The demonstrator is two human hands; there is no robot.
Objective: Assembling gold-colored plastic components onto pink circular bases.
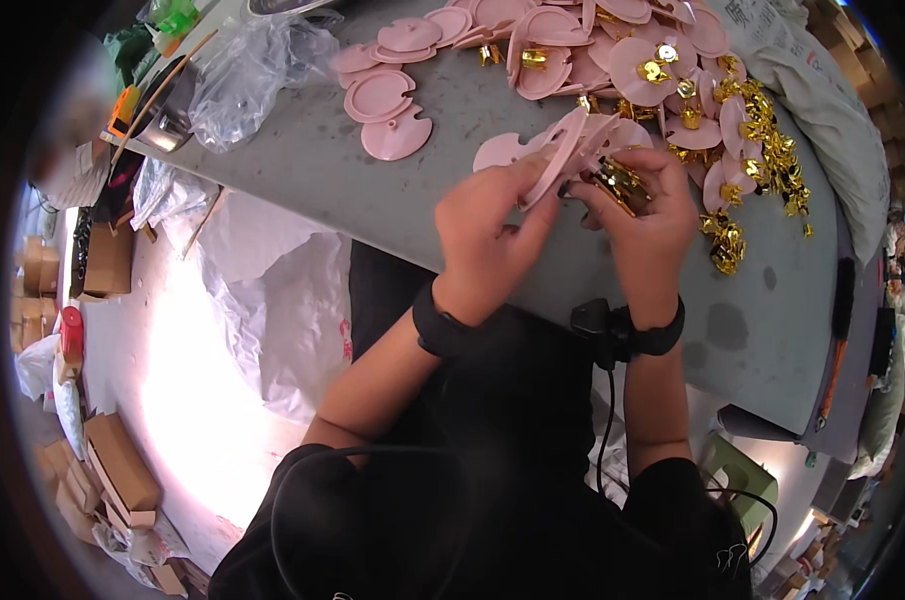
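Over a grey counter [303, 180], the left hand [490, 220] is pinched shut on a thin pink plastic disc [555, 165], tilted up on edge; holding it by the rim probably keeps its faces free. Beside it, the right hand [638, 205] curls around a cluster of shiny gold metal pieces [621, 184], a cupped grip that seems suited to keeping several small parts together, with its thumb side close to the disc. Both hands meet just in front of a heap of pink notched plastic discs [545, 75], likely because the supply is then within short reach. More gold metal clips [770, 150] lie scattered along the heap's right side, nearest the right hand, which appears convenient for it. A crumpled clear plastic bag [258, 80] sits apart toward the counter's left, perhaps to leave the working area free. Whether the disc touches the gold pieces cannot be told.
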